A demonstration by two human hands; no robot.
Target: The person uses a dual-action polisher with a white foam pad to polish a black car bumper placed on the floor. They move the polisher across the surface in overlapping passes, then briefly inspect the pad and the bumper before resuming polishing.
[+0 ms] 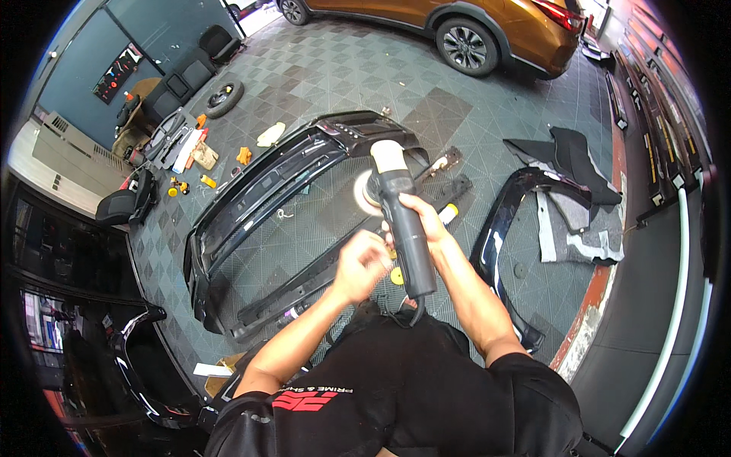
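Observation:
My right hand (426,217) is closed round the black barrel of a power polisher (409,247), its thumb lying across the body. The tool is held upright in front of my chest, cord end towards me and cream-coloured head away. A pale round pad (364,192) sits on its left side, its rim smeared. Beside the barrel is my left hand (362,263), fingers bent and blurred; whether they touch the polisher or hold anything is unclear. Below the tool lies a large glossy black bumper (263,179), with a long dark trim strip (304,282) nearer me.
A glossy black fender (495,228) stands on the right, by grey and black mats (571,221). Far off is an orange car (381,19). Left are a spare wheel (224,99), yellow items (179,186) and seats (126,202). A black panel (145,373) is at lower left.

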